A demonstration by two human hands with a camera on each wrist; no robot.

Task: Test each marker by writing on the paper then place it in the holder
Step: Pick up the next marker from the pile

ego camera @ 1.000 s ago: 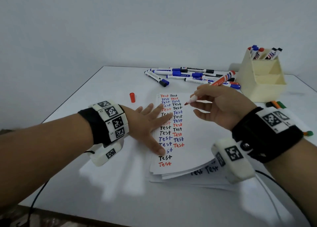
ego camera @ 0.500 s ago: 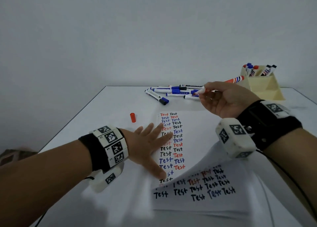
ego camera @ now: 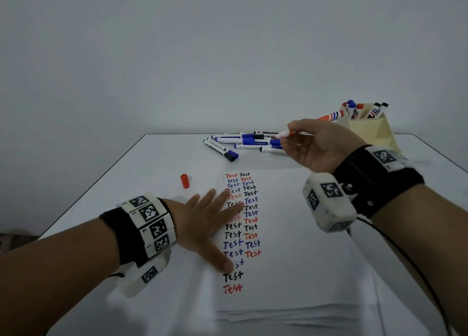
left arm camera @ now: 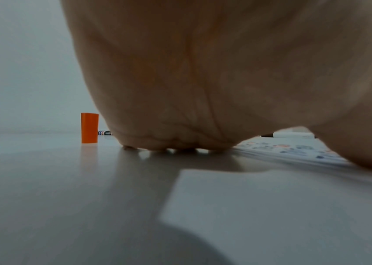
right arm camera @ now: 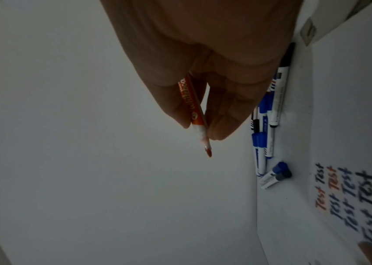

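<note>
Item 1. Left hand [ego camera: 202,221]: flat on the bench [ego camera: 152,163], fingers [ego camera: 215,198] straight and spread, their tips and the thumb lying on the left edge of the paper [ego camera: 291,247]. The left wrist view shows only the underside of the palm [left arm camera: 203,80] pressed down; the fingers themselves cannot be made out there.

Item 2. Right hand [ego camera: 319,145]: raised above the bench at 1 o'clock from the paper, fingers clamped on an uncapped red marker [ego camera: 329,116]. The head view shows the marker's striped rear end pointing toward the holder [ego camera: 374,130]. The right wrist view alone shows the grip closely: thumb and fingers [right arm camera: 223,116] pinching the orange barrel [right arm camera: 194,107] near its bare red tip, with lettering on the barrel.

Item 3. Paper: a stack of sheets, the top one bearing two columns of "Test" in red, blue and black.

Item 4. Red cap [ego camera: 184,181]: upright on the bench at 10 o'clock from the left hand, apart from it. The left wrist view shows it [left arm camera: 89,128] standing on end just beside the palm's edge.

Item 5. Loose markers [ego camera: 243,143]: a capped cluster, blue and black, lying at 12 o'clock beyond the paper; seen also in the right wrist view [right arm camera: 269,125].

Item 6. Holder: cream, at 1 o'clock on the bench's far right, several markers standing in it. Seen only in the head view.
</note>
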